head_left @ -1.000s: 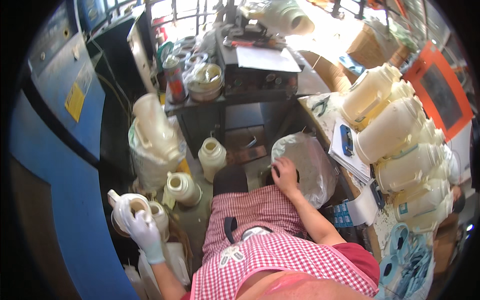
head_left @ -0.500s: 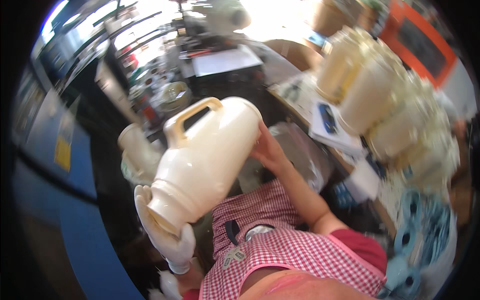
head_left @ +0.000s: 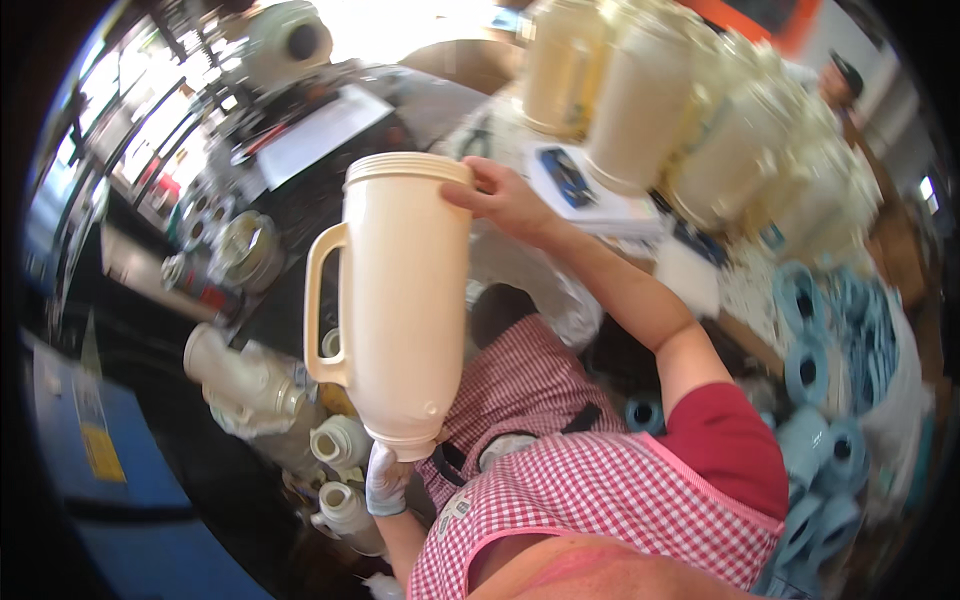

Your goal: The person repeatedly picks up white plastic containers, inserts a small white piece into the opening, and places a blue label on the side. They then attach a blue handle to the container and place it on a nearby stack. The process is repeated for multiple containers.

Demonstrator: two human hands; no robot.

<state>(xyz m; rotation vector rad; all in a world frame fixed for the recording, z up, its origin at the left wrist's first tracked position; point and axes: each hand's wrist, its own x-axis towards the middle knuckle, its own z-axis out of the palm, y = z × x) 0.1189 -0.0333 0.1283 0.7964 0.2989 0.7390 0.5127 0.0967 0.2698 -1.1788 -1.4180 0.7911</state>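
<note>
A cream plastic jug body (head_left: 405,300) with a side handle (head_left: 325,300) is held up in front of me, nearly upright. Its wide threaded rim is at the top and its narrower end points down. My left hand (head_left: 387,480), in a white glove, is closed at the narrow end; the jug hides part of its fingers. My bare right hand (head_left: 505,200) pinches the right side of the wide rim, with thumb and fingers on the edge.
Several cream jugs (head_left: 640,110) crowd the table at the right. Blue ring-shaped parts (head_left: 800,375) fill bags at lower right. More jug bodies (head_left: 345,505) stand at lower left beside a blue machine (head_left: 130,430). A person (head_left: 840,85) is at far right.
The jug body has swung from a slant to nearly upright, wide rim up. My right hand has risen to that rim, while my left stays at the narrow end. The view has turned right.
</note>
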